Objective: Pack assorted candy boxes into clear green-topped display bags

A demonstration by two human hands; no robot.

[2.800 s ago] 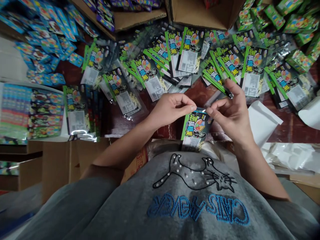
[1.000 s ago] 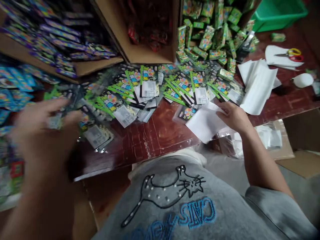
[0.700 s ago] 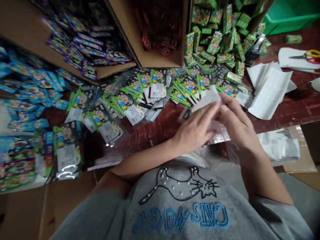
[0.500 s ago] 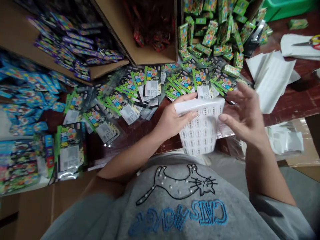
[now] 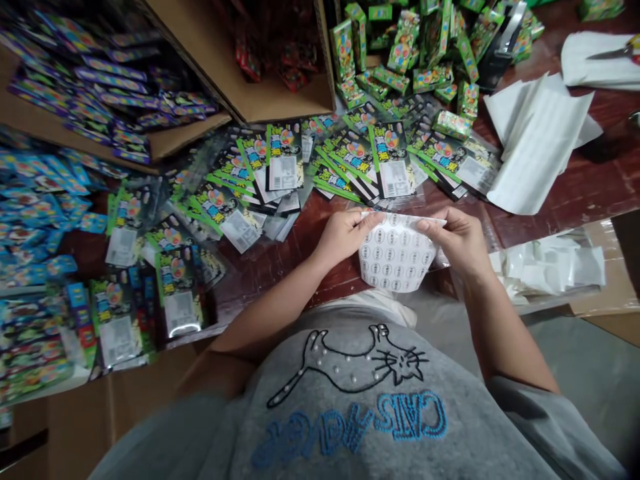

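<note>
A white sticker sheet (image 5: 397, 257) printed with rows of round labels hangs between my two hands in front of my body. My left hand (image 5: 346, 235) pinches its upper left corner, thumb on the printed face. At the upper right corner my right hand (image 5: 457, 240) is closed on the same sheet, its thumb lying along the top edge. The fingers behind the sheet are hidden. Just beyond my hands, black and green printed packets (image 5: 393, 160) in clear plastic lie overlapping on the dark red table (image 5: 320, 233).
Cardboard boxes hold purple packs (image 5: 115, 87) and red packs (image 5: 295, 63). Small green boxes (image 5: 405, 43) are heaped at the back. Blue packs (image 5: 45, 193) lie left. Right are white paper sheets (image 5: 545, 147), scissors (image 5: 613, 53) and a plastic bag of white pieces (image 5: 550, 267).
My right hand, apart from the sheet with fingers spread before, has closed on its right corner. The sheet's folded-over top now lies flatter. The view has shifted slightly.
</note>
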